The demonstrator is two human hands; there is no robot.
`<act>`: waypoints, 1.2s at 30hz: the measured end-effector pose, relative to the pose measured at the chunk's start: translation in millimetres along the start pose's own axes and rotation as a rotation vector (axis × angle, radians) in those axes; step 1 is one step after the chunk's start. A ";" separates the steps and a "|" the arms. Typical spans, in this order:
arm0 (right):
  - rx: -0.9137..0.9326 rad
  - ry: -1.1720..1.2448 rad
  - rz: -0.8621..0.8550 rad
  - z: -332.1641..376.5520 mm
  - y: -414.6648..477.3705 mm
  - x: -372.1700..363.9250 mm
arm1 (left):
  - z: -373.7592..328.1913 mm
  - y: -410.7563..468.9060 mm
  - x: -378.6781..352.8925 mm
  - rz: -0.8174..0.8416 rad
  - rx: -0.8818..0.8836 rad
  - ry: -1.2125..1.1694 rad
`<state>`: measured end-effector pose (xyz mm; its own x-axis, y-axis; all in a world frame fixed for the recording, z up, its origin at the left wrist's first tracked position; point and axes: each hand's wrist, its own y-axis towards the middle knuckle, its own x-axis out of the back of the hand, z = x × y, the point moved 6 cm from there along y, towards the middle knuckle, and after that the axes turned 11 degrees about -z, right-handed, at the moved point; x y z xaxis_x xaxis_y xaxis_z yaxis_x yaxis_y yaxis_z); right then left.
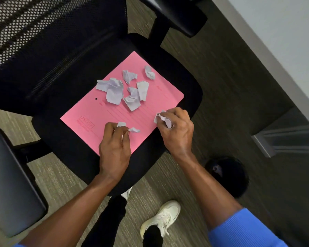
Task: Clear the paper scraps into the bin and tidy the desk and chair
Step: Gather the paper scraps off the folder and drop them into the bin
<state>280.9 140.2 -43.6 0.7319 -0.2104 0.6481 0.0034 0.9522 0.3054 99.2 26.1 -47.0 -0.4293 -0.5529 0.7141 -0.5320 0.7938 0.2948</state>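
Observation:
A pink folder point(89, 118) lies flat on the black seat point(189, 90) of an office chair. Several crumpled white paper scraps point(114, 94) are scattered over the folder's far half. My left hand point(114, 145) rests on the folder's near edge, fingers pinched on a small scrap point(121, 124), and another small scrap point(134, 130) lies just beside its fingertips. My right hand point(177, 132) is at the folder's right edge, closed around a crumpled scrap point(161, 117). A round black bin point(228, 175) stands on the floor to the right, below my right forearm.
The chair's mesh backrest point(43, 32) rises at the upper left, with armrests at the left point(11, 184) and top point(182, 13). A white desk point(284, 41) runs along the right, its metal leg point(264, 145) near the bin. My feet in white sneakers point(161, 218) stand on the grey carpet.

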 end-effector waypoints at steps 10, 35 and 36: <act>-0.193 -0.059 -0.198 -63.1 -52.0 83.2 | -73.3 -46.2 -47.0 0.187 -0.102 -0.164; -0.931 -0.287 -0.255 -336.4 -198.3 228.5 | -198.9 -266.2 -303.9 0.824 -0.206 -0.028; -0.942 -0.292 -0.252 -341.7 -197.6 229.5 | -202.2 -270.1 -310.4 0.815 -0.205 -0.025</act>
<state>681.1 -20.6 -193.6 0.4412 -0.3546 0.8244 0.7620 0.6333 -0.1354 523.6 34.5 -219.9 -0.6388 0.2103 0.7401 0.0941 0.9760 -0.1962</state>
